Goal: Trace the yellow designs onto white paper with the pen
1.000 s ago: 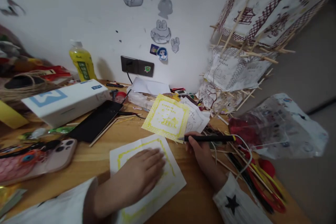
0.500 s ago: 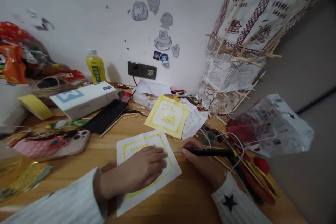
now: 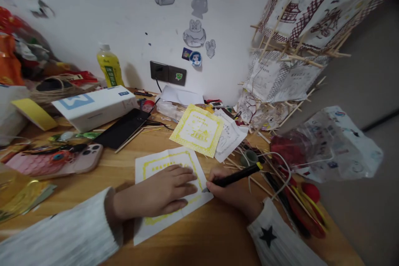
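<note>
White sheet (image 3: 193, 196) under the pen, as I watch it from my remote post. It lies on the wooden counter (image 3: 187, 247), with a yellow frame traced round it and a row of yellow marks near its 12 o'clock edge; much of its middle is hidden from me. The left hand (image 3: 158, 191) rests across it, palm down, fingers extended, gripping nothing. The right hand (image 3: 229, 195) has its fingers closed around a black pen (image 3: 237, 175), whose tip is at the frame's 3 o'clock corner (contact I cannot confirm) and whose yellow-banded rear end points to 2 o'clock. At 1 o'clock from the white sheet lies a yellow-patterned sheet (image 3: 199, 131), more fully bordered, overlapping a grey-lined sheet (image 3: 230, 135). I judge the step in hand to be drawing the border, with less filled in than on the yellow-patterned neighbour. As I read it, the next move calls for a light, steady stroke along the band, the left hand pressing so that the paper does not turn
</note>
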Demonstrator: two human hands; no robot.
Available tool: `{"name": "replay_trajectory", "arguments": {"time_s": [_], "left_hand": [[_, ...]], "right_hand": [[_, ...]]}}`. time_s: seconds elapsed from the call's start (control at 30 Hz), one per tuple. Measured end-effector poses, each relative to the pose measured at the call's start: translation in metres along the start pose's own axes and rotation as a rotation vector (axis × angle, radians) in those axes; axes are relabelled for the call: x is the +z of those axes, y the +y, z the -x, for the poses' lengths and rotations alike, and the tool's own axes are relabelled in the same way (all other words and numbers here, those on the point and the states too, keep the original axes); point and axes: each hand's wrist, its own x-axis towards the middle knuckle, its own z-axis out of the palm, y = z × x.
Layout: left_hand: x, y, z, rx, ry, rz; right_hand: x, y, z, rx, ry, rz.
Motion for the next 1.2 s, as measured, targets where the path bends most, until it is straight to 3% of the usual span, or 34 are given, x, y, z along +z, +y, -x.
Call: {"name": "replay_trajectory", "arguments": {"time_s": [1.2], "left_hand": [[-0.0001, -0.0005, -0.0008, 0.018, 0.018, -0.017]], "right_hand": [[-0.0009, 0.0028, -0.0005, -0.043, -0.002, 0.075]]}}
